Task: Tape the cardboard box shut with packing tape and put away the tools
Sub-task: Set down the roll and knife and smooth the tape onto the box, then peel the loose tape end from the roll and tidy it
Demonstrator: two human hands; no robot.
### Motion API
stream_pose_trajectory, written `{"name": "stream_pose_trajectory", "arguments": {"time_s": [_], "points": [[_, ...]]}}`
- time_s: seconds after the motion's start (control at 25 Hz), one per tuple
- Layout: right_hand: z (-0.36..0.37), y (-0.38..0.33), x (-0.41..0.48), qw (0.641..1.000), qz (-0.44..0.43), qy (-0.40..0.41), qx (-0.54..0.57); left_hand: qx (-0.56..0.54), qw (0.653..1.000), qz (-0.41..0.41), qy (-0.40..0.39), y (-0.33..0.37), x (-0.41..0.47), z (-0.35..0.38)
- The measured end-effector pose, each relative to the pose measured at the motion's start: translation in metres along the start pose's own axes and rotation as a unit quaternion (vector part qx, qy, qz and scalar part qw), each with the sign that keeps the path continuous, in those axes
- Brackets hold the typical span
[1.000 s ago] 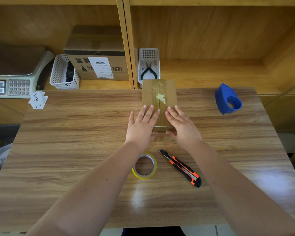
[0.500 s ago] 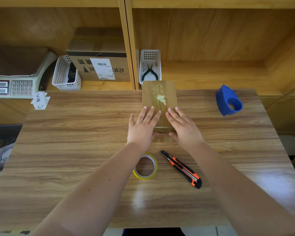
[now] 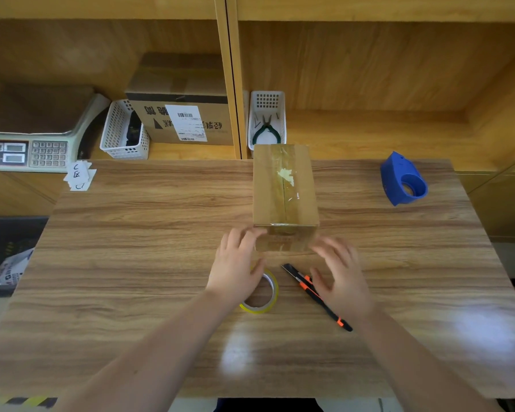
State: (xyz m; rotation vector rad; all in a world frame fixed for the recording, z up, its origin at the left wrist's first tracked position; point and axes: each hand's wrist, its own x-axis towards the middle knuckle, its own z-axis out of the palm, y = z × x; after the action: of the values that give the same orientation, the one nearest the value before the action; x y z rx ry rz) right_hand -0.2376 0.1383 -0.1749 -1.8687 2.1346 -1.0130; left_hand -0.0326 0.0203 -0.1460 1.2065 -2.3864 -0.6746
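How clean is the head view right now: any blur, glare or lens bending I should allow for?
Head view: both hands, left hand and right hand, are motion-blurred; the brown cardboard box stays sharp; overhead-light glare washes patches of the wooden table; wide-angle bending bows the shelf edges.

A weighing scale [image 3: 27,144] sits beside a white basket [image 3: 122,132].

A wood-grain table [image 3: 131,263] fronts wooden shelving [image 3: 369,69], glare on its top.
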Motion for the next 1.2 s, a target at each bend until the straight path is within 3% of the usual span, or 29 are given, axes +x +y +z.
{"name": "stream_pose_trajectory", "arguments": {"time_s": [0.04,0.12,0.2,0.24,0.4,0.6,0.8,1.04,1.12,1.2], "points": [[0.009,-0.001,-0.016,0.999,0.033,-0.026,0.035,0.004,1.000,-0.002,-0.001,-0.005,-0.011,0.006],[0.032,-0.009,-0.037,0.969,0.158,-0.151,0.110,-0.006,0.999,-0.021,-0.041,-0.015,-0.027,0.019],[0.059,-0.016,-0.046,0.918,0.261,-0.279,0.103,-0.066,0.984,-0.080,-0.144,-0.018,-0.037,0.031],[0.073,-0.018,-0.048,0.903,0.294,-0.301,0.083,-0.098,0.968,-0.116,-0.201,-0.017,-0.042,0.037],[0.101,-0.031,-0.040,0.910,0.335,-0.232,0.079,-0.113,0.942,-0.147,-0.280,-0.012,-0.050,0.057],[0.091,-0.032,-0.034,0.895,0.328,-0.159,0.256,-0.184,0.933,-0.183,-0.248,-0.005,-0.042,0.065],[0.070,-0.026,-0.023,0.939,0.270,-0.118,0.178,-0.316,0.904,-0.240,-0.156,0.004,-0.029,0.055],[0.058,-0.022,-0.002,0.944,0.269,-0.059,0.184,-0.411,0.856,-0.279,-0.141,0.010,-0.015,0.046],[0.057,-0.021,0.005,0.939,0.288,-0.050,0.183,-0.409,0.857,-0.272,-0.152,0.009,-0.014,0.047],[0.056,-0.022,0.011,0.939,0.286,-0.064,0.179,-0.357,0.885,-0.248,-0.169,0.006,-0.014,0.047]]}}
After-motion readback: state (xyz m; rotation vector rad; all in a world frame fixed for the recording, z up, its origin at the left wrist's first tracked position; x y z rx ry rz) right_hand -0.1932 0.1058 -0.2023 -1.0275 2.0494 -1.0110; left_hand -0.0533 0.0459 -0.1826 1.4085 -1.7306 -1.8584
